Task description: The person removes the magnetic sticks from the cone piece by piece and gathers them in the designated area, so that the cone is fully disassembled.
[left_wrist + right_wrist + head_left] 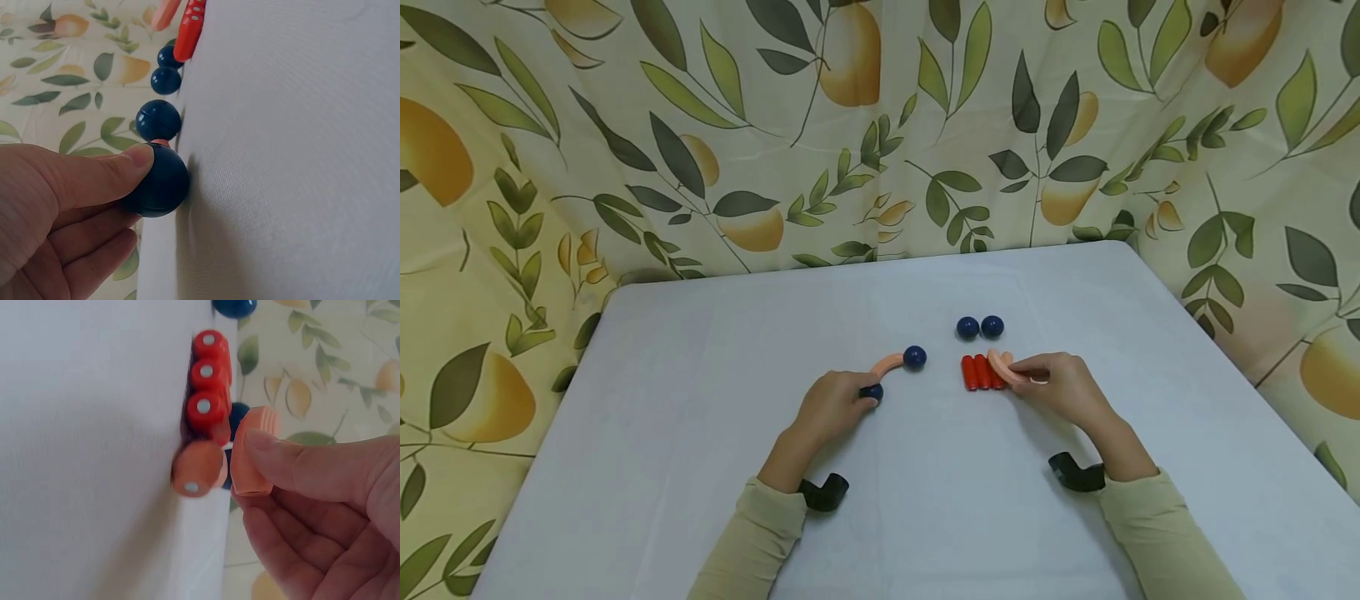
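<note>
Between thumb and fingers my left hand [835, 408] pinches a dark blue ball [159, 184] at the table surface. A curved peach rod [889, 363] runs from this ball to a second blue ball [914, 357], in an arc on the table. My right hand [1063, 387] holds another curved peach rod [253, 456] between thumb and fingers, above the table. Just beside it, a further peach rod [197, 469] lies at the end of a row of three red rods [982, 372], whose ends show small pale dots in the right wrist view.
Two loose blue balls, a left one [967, 328] and a right one [992, 327], sit side by side behind the red rods. The white-covered table [700, 433] meets a leaf-and-fruit patterned curtain [850, 167] at its far edge. Black wrist mounts [826, 493] stick out by both sleeves.
</note>
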Motion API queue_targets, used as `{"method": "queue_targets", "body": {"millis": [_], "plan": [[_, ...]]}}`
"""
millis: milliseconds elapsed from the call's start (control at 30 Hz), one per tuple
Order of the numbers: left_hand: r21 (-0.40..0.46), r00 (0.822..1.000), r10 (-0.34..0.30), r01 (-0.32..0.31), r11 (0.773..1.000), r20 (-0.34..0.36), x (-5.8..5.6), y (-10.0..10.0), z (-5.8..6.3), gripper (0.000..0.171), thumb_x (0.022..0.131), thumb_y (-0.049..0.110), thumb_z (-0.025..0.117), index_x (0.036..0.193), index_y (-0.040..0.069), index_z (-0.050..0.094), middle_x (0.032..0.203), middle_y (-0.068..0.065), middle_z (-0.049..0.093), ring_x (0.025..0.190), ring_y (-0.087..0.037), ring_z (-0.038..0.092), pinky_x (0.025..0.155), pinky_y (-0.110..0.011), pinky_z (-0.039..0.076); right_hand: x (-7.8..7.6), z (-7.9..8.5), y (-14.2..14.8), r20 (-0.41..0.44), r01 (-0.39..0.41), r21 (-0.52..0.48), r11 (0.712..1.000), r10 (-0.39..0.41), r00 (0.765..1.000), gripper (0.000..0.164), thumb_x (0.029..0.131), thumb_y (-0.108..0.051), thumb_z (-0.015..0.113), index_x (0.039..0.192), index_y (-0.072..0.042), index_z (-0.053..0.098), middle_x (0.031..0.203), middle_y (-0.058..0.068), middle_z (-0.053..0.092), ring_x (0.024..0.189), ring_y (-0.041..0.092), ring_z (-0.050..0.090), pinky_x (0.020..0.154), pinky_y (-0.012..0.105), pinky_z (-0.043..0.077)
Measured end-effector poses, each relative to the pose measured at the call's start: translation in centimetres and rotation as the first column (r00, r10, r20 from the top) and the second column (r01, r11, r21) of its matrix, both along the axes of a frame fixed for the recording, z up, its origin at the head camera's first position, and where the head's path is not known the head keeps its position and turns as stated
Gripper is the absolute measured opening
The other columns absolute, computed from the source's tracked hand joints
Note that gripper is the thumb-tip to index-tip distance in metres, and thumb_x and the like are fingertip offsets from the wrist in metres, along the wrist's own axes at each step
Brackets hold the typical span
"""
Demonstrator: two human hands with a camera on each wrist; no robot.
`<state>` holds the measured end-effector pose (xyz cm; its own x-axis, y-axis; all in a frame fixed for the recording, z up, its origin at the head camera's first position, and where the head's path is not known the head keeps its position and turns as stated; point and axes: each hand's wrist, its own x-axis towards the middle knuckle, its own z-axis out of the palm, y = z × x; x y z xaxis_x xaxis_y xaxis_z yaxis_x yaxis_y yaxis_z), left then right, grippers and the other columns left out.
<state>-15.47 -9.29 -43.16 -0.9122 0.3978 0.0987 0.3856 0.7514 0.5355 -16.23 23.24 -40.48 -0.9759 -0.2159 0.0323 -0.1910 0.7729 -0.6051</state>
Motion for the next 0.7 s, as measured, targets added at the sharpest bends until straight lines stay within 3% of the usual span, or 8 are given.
{"method": "queue_targets", "body": {"millis": [300,700], "plan": [[-0.012,1.0,-0.003,0.003,1.0,-0.007,-0.1,0.1,0.0,0.031,0.081,0.014,0.07,0.111,0.007,0.067,0.105,-0.008,0.066,0.095,-0.023,0.062,0.078,-0.035,0.049,-0.4,-0.1,2.1,-0.006,0.075,0.031,0.997,-0.075,0.997,0.024,0.08,-0.005,0.068,0.101,0.007,0.067,0.097,0.021,0.065,0.09,0.035,0.059,0.075,0.046,0.049],[-0.012,1.0,0.018,-0.018,1.0,0.005,0.0,0.1,-0.1,0.033,0.081,0.014,0.07,0.114,0.008,0.066,0.106,-0.008,0.065,0.097,-0.023,0.061,0.079,-0.034,0.049,-0.9,-1.1,2.7,0.12,0.133,0.109,0.985,-0.146,0.982,0.031,0.081,-0.01,0.07,0.105,0.008,0.065,0.1,0.022,0.063,0.094,0.037,0.054,0.079,0.048,0.046]]}}
